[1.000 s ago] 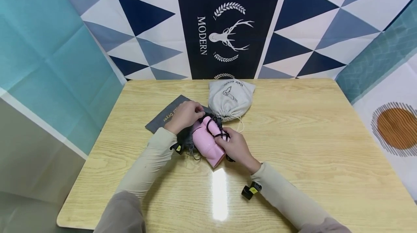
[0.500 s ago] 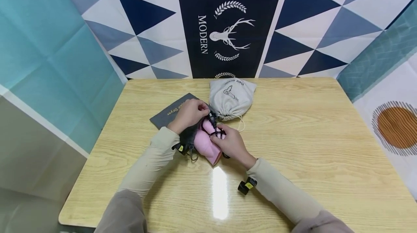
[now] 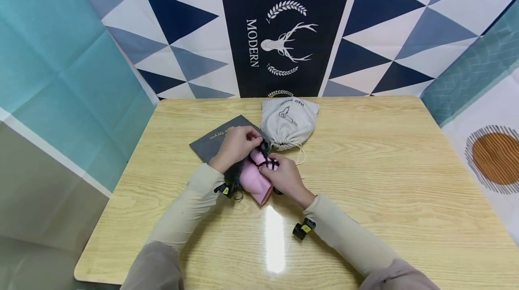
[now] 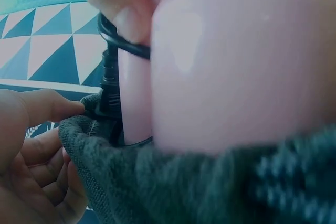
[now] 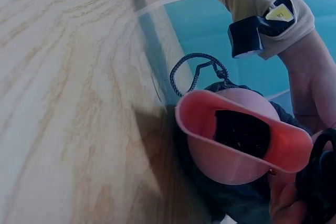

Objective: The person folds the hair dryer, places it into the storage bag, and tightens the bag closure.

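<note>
A pink hair dryer [image 3: 253, 179], its handle folded against the body, sits partly inside a dark grey drawstring bag [image 3: 208, 143] lettered "Hair Dryer". My left hand [image 3: 236, 144] pinches the bag's mouth, and the left wrist view shows thumb and finger on the cloth rim [image 4: 113, 169]. With my right hand [image 3: 286, 178] I grip the handle where the black cord [image 3: 268, 163] wraps it. The cord's plug [image 4: 110, 98] stands at the bag's opening beside the handle. In the right wrist view the wide nozzle [image 5: 241, 132] points out of the bag. The dryer's rear end is hidden in the cloth.
A light grey drawstring pouch [image 3: 289, 123] printed with a hair dryer lies just beyond the hands, its white string [image 3: 301, 154] trailing on the wooden table [image 3: 377, 168]. A patterned cloth backdrop [image 3: 194, 33] rises behind the table's far edge.
The hair dryer has gone deeper into the dark bag, so less pink shows. My right hand has moved left with it. The bag and my left hand have shifted slightly right.
</note>
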`<state>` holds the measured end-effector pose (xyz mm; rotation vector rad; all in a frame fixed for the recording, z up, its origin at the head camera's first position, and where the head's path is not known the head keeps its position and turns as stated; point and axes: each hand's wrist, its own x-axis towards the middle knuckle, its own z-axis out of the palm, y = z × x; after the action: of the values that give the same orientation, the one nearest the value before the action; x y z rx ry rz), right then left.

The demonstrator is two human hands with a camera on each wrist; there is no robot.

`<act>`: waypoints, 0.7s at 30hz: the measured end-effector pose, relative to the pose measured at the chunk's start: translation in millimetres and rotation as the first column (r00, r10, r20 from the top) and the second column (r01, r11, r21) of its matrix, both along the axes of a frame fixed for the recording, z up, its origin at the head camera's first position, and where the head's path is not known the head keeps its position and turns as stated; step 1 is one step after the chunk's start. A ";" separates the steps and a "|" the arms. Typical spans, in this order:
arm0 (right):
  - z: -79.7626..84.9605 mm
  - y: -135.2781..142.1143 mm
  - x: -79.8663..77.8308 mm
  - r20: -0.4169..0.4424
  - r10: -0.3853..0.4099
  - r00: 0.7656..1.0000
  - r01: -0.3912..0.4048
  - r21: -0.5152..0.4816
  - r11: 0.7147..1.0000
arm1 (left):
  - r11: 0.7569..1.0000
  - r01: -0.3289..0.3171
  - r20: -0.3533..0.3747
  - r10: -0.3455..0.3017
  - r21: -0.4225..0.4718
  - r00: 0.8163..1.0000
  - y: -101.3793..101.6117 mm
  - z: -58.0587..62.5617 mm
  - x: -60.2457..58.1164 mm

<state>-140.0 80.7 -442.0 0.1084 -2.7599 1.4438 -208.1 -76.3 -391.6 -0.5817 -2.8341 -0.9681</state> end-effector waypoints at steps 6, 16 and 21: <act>-5.0 1.1 -2.1 0.090 -0.082 0.993 0.092 -0.115 0.989 | 1.000 -0.006 -0.038 0.006 0.020 0.999 -0.4 -5.8 9.6; -8.1 2.5 -5.0 0.136 -0.093 0.986 0.114 -0.153 0.982 | 0.999 -0.044 -0.064 0.044 0.001 0.997 -8.6 -20.8 27.6; -8.7 6.6 -8.6 0.147 -0.077 0.986 0.093 -0.108 0.990 | 0.996 -0.086 -0.042 0.085 -0.036 0.996 -18.0 -27.1 36.1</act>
<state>-148.7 87.3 -450.8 -0.1183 -2.7419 1.6442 -172.0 -94.3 -418.7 -0.4736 -2.8212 -0.8808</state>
